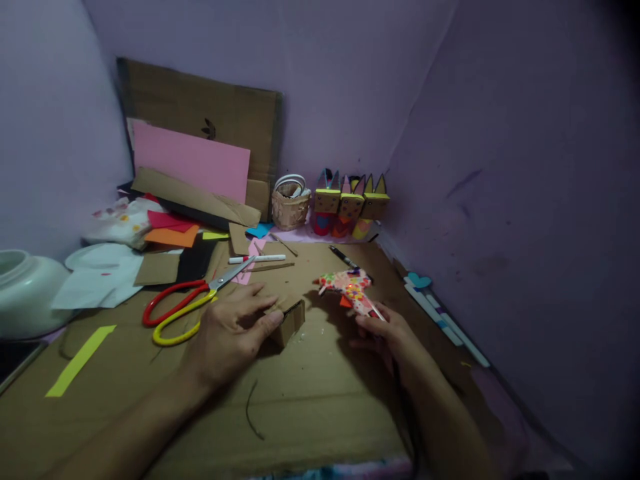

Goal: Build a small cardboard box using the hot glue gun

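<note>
My left hand [233,333] grips a small folded cardboard piece [290,323] on the cardboard-covered table [320,413], thumb on its near side and fingers behind. In my right hand [385,337] is a flower-patterned glue gun [353,287], held by its handle, with its nozzle pointing left above the cardboard piece's right side. Nozzle and cardboard are apart. A dark cord hangs from the glue gun past my right wrist. Scissors [213,293] with red and yellow handles lie open just beyond my left hand.
Paper and cardboard sheets [193,160] lean at the back left. A woven basket [291,205] and several animal-faced figures [351,203] stand by the wall. A white pot [27,293] is at left; glue sticks [445,313] lie at right. A yellow strip [80,360] lies front left.
</note>
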